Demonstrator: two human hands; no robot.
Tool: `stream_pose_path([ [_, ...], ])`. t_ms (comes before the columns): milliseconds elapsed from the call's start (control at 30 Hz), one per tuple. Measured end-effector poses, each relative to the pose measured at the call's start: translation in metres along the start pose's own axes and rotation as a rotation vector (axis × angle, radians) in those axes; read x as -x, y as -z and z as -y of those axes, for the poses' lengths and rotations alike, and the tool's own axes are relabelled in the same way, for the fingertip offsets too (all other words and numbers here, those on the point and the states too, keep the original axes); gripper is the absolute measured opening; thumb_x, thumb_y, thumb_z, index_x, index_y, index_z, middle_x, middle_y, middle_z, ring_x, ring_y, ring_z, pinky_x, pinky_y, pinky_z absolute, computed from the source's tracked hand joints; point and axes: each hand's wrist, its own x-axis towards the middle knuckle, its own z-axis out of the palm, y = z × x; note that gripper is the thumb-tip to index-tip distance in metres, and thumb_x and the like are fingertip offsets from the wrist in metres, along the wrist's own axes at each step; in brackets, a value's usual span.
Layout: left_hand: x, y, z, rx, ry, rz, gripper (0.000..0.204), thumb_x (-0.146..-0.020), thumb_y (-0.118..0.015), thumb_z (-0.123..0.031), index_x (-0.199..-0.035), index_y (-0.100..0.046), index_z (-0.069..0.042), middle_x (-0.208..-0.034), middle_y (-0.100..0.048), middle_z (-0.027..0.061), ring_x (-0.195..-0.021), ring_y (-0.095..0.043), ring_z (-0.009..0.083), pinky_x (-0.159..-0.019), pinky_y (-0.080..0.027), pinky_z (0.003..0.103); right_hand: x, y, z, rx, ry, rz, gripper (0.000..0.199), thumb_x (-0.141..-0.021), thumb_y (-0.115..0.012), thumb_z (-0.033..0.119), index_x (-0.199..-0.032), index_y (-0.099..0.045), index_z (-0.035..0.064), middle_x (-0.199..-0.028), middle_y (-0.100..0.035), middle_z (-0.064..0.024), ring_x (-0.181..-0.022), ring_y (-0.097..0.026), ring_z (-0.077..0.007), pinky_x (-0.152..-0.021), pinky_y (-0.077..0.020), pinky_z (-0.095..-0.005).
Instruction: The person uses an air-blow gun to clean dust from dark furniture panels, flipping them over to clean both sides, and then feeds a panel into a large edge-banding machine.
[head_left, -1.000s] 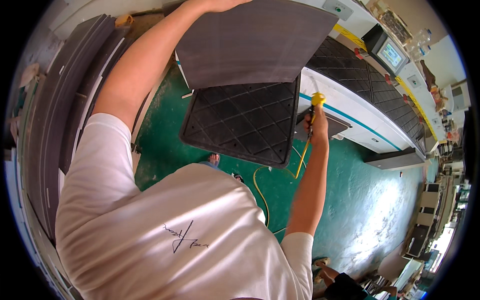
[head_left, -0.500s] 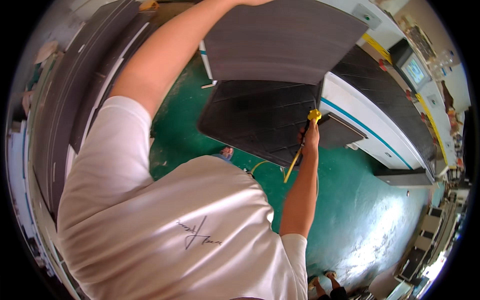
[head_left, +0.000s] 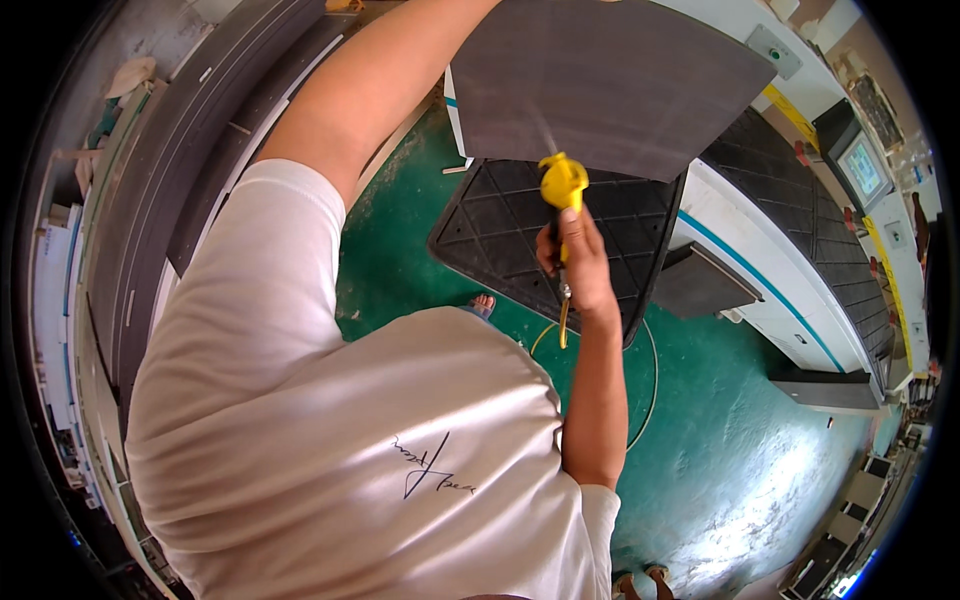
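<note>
My right hand (head_left: 580, 255) is wrapped round a yellow air blow gun (head_left: 565, 182), its thin nozzle directed up at a dark grey-brown board (head_left: 610, 85). A yellow air hose (head_left: 564, 325) hangs from the gun's lower end. The board stands tilted over a black grooved table (head_left: 510, 225), whose near part shows below it. My left arm (head_left: 370, 85) reaches up past the board's left side; the left hand lies beyond the upper edge of the picture, so its fingers are hidden.
At right runs a white machine (head_left: 745, 255) with a teal stripe, a black bed and a screen (head_left: 862, 165). A smaller dark panel (head_left: 705, 280) sits below its side. Long dark boards (head_left: 165, 190) are stacked at left. The hose loops over the green floor (head_left: 700, 400). Another person's feet (head_left: 640, 582) show at the bottom.
My right hand has swung left and up with the air blow gun, from beside the table's right edge to in front of the board. The left hand has slipped out of view.
</note>
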Motion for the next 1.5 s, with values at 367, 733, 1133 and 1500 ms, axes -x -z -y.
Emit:
stream_pose_path([
  [367,0.022,0.001,-0.028,-0.044,-0.17,0.054,0.063,-0.093,-0.064,-0.059,-0.122,-0.073,-0.004,-0.118,-0.073,0.0226,-0.111,-0.069,0.0362,-0.096,-0.052,0.044,0.115,0.107,-0.078,0.623,-0.453,-0.218,0.043,-0.108,-0.051,0.042,-0.121,-0.062,0.0035,-0.069,-0.061,-0.0087,-0.06,-0.058,-0.0196,-0.058,-0.0462,-0.0377],
  [733,0.127,-0.001,-0.115,0.25,-0.214,0.388,0.047,-0.089,-0.075,-0.04,-0.116,-0.072,-0.002,-0.108,-0.074,0.0227,-0.102,-0.071,0.035,-0.09,-0.053,0.044,0.339,0.153,-0.055,0.2,-0.578,-0.43,0.037,-0.111,-0.046,0.043,-0.108,-0.056,0.0068,-0.072,-0.059,-0.003,-0.057,-0.053,-0.0129,-0.052,-0.041,-0.0273],
  [1133,0.375,-0.283,-0.156,0.098,-0.297,0.313,0.075,-0.084,-0.068,-0.007,-0.156,-0.047,-0.018,-0.167,-0.03,0.0162,-0.154,-0.023,0.045,-0.121,-0.024,0.066,0.37,0.117,-0.091,-0.128,-0.63,-0.365,0.038,-0.11,-0.047,0.042,-0.109,-0.054,0.0052,-0.074,-0.061,-0.0088,-0.06,-0.057,-0.0202,-0.057,-0.0447,-0.0316],
  [1500,0.361,-0.337,-0.071,0.213,-0.262,0.227,0.088,-0.079,-0.081,-0.046,-0.153,-0.047,-0.013,-0.167,-0.031,0.0091,-0.158,-0.021,0.0289,-0.127,-0.017,0.056,0.182,0.106,-0.072,0.01,-0.472,-0.755,0.037,-0.109,-0.05,0.044,-0.115,-0.056,0.0075,-0.077,-0.06,-0.0072,-0.061,-0.064,-0.0219,-0.051,-0.0495,-0.0318],
])
